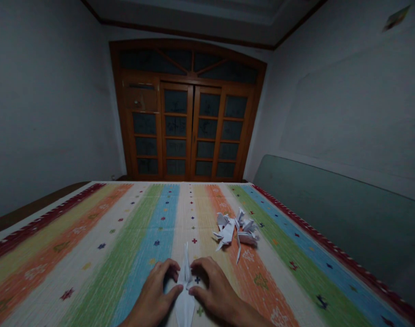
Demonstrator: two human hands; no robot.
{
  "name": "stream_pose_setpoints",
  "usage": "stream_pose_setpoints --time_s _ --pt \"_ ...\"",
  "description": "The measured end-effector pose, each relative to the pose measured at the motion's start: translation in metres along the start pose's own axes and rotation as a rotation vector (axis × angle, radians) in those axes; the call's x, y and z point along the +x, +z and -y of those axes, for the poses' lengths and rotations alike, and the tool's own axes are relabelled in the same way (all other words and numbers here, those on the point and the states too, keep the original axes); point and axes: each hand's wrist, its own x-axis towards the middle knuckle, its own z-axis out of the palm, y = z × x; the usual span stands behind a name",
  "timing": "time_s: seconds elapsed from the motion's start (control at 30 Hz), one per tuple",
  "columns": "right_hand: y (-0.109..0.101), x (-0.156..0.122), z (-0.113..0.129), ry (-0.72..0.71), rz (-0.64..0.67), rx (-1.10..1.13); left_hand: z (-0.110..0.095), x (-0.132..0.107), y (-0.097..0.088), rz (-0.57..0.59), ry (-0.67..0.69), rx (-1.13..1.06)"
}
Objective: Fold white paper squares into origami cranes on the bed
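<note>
L hand (153,295) & R hand (214,290) pinched 1 white paper crane (185,304) w/ curled fingers on striped mat (139,245); approx 3 more cranes (235,231) far right; wooden glazed doors (183,131) beyond.

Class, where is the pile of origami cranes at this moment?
Head view: the origami cranes lie on the striped mat, just beyond the right hand.

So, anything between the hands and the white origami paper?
Nothing visible. The left hand and right hand touch the white origami paper directly. The pile of paper cranes lies apart, further forward and rightward.
</note>
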Motion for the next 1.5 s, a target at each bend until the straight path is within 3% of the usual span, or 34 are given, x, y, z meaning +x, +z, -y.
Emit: stream_pose_setpoints --time_s 0.23,0.53,0.7,1.03,1.5 --pt "0.015 0.005 -0.006 0.12 -0.026 0.404 -0.006 -0.002 0.013 0.038 -0.082 -0.286" --pt "0.013 0.007 0.001 0.22 -0.167 0.543 -0.01 0.001 0.018 -0.016 -0.16 -0.483" --pt "0.014 0.007 0.006 0.248 -0.153 0.554 -0.005 0.001 0.02 -0.026 -0.212 -0.525" --pt "0.018 0.006 0.0 0.275 -0.12 0.561 -0.009 -0.001 0.021 -0.103 -0.157 -0.464" --pt "0.017 0.002 0.006 0.151 -0.065 0.33 -0.012 -0.003 0.025 -0.093 -0.133 -0.301"
